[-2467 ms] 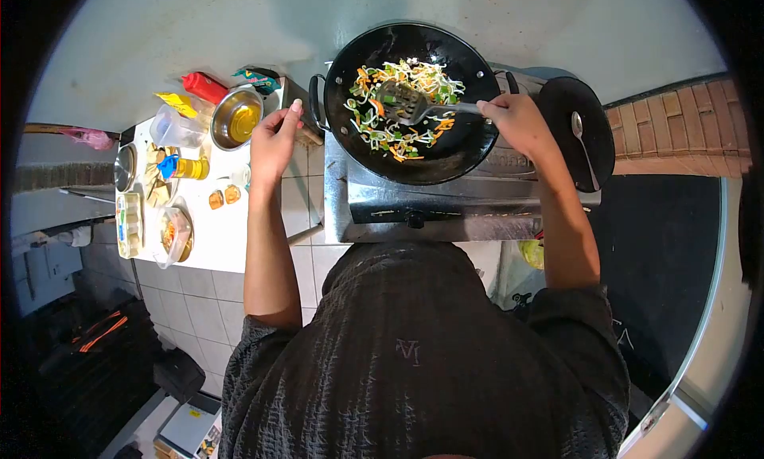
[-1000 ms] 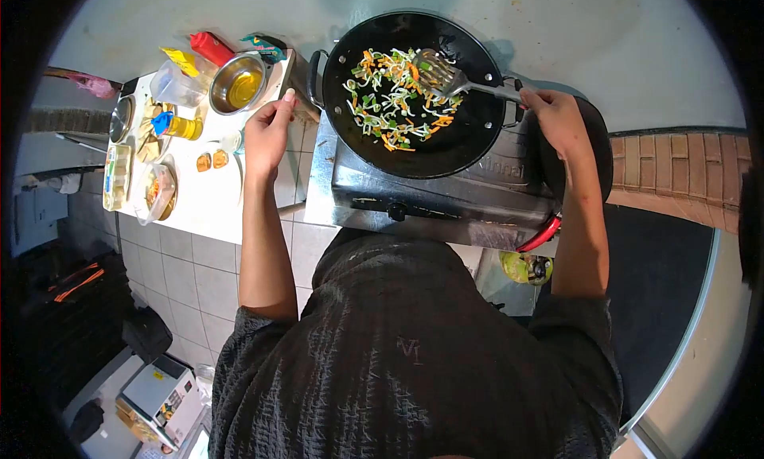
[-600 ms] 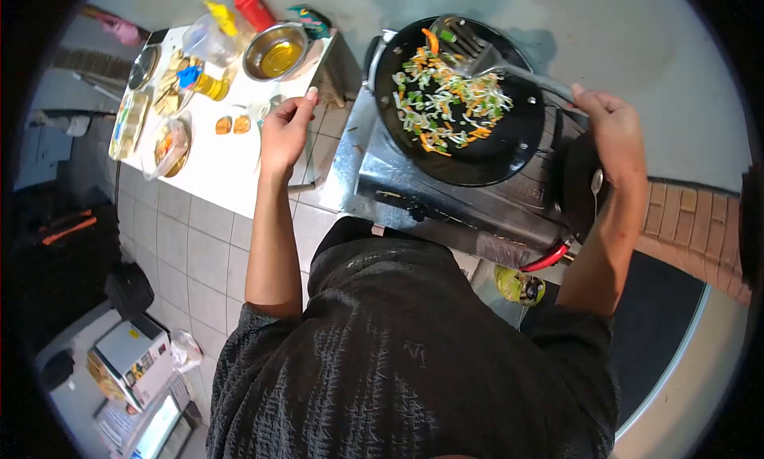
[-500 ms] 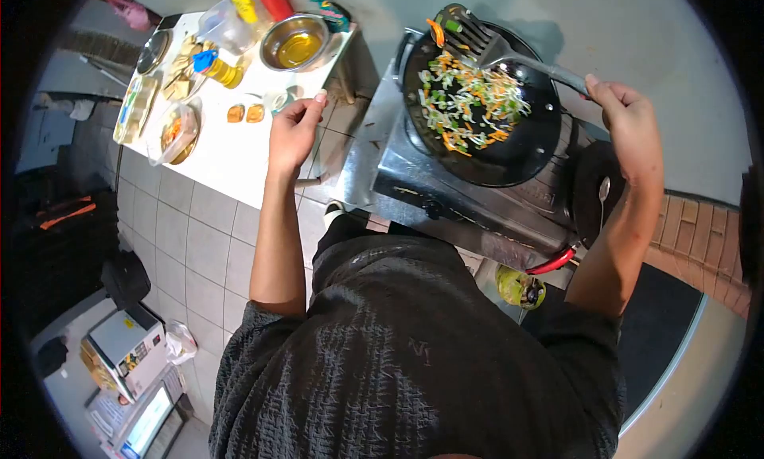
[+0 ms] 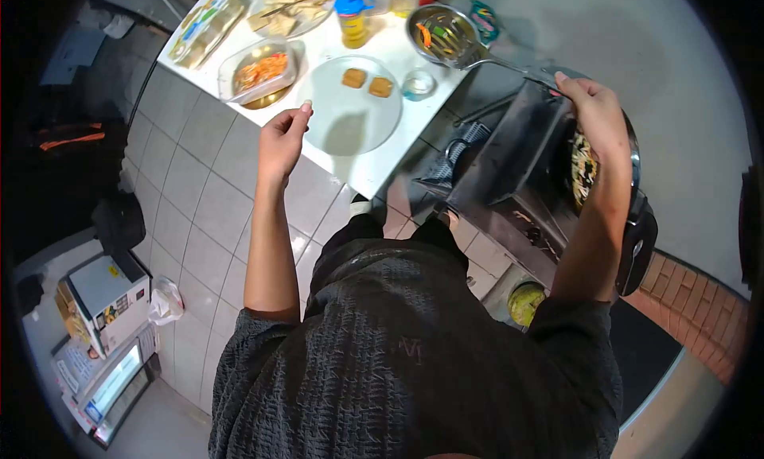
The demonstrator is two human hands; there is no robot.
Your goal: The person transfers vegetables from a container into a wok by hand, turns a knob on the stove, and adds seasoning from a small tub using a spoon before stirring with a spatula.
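Over or inside the metal bowl (image 5: 471, 28) on the desk (image 5: 419, 125), I cannot tell which, the slotted turner (image 5: 465, 60) carries orange and green bits (image 5: 425, 36). The right hand (image 5: 597, 117) has its fingers (image 5: 577, 89) closed around the handle (image 5: 517, 69); the left hand (image 5: 284, 141), loosely curled shut, holds nothing visible.

Slotted metal spatula (image 5: 495, 60), handle in right hand (image 5: 598, 115); orange, green bits (image 5: 424, 35) on head.

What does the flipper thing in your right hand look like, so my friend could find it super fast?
Find the white table, then the right hand stretched out beyond its edge. That hand grips a long-handled spatula, with orange and green bits at its wide head. The slots through that head set it apart from the teal packet nearby.
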